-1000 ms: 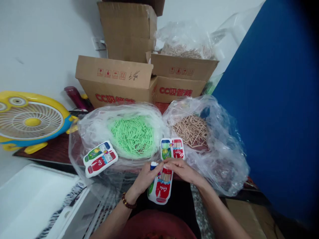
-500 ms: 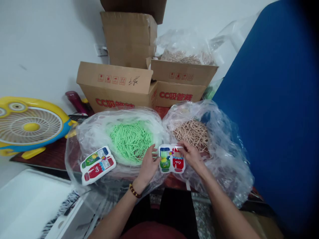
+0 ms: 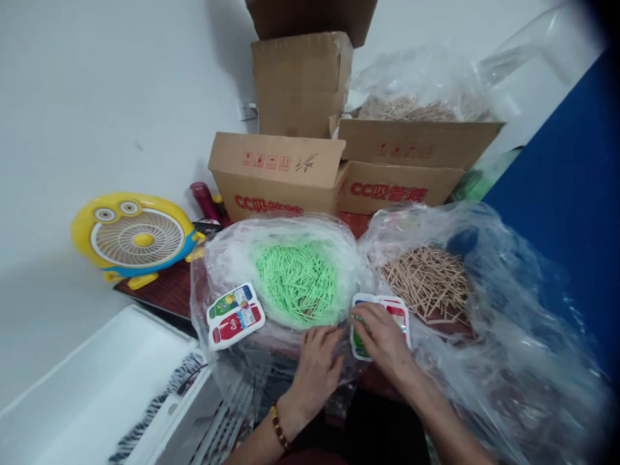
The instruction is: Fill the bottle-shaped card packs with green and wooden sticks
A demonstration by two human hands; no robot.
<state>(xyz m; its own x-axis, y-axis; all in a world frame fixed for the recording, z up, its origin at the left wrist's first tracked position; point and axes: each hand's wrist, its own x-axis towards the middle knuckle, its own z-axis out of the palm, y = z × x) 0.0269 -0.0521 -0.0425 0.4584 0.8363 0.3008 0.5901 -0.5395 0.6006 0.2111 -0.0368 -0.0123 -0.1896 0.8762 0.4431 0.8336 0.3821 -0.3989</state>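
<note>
the work looks partway along; the right hand (image 3: 385, 337) bends over one pack (image 3: 399, 316), its hold hidden; the left hand (image 3: 316, 365), loosely half-curled, seems empty; another pack (image 3: 236, 317) lies apart, while many green sticks (image 3: 296, 284) and brown sticks (image 3: 429, 284) remain loose.

The table (image 3: 167, 294) is dark red-brown. On it lies an open bag of green sticks (image 3: 225, 252). Left of that bag stands a yellow and blue fan (image 3: 144, 240). Right of it lies a bag of brown sticks (image 3: 498, 303). Behind it are a left box (image 3: 276, 184) and, further right, a right box (image 3: 402, 174). Near its right front is a pack (image 3: 400, 316), on wood or plastic, I can't tell.
</note>
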